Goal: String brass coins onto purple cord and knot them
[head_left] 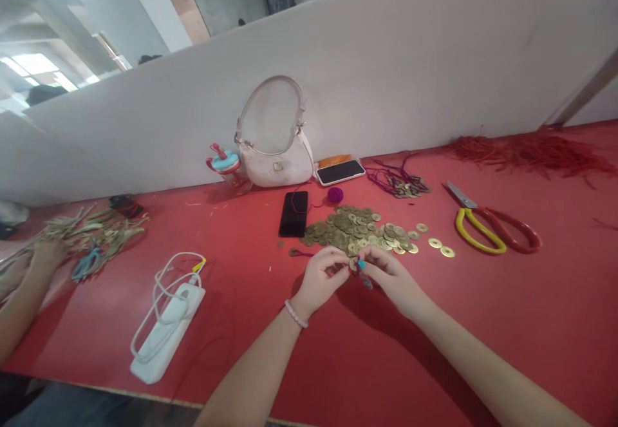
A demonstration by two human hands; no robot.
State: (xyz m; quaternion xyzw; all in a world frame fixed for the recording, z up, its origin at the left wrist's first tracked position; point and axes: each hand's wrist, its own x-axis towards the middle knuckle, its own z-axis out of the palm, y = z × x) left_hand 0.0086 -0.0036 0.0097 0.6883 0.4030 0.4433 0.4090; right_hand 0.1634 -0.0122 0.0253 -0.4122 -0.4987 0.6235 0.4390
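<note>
Both hands meet just in front of a heap of brass coins with holes (350,226). My left hand (322,280), with a beaded bracelet at the wrist, pinches a coin (353,264) near its edge. On the other side of that coin, the fingers of my right hand (393,282) are closed on it and on a purple cord, partly hidden by the fingertips. The cord runs out to the left past my left hand, with a coin (293,252) at its far end. Behind the heap lies a ball of purple yarn (335,195), its strand crossing a black phone (293,214).
Red-and-yellow scissors (492,224) lie right, below red strands (531,153). Corded coins (409,187), a white phone (340,172), a handbag (277,163) and a cup (229,172) line the partition. Left are a power strip (168,337) and another person's hand (48,256).
</note>
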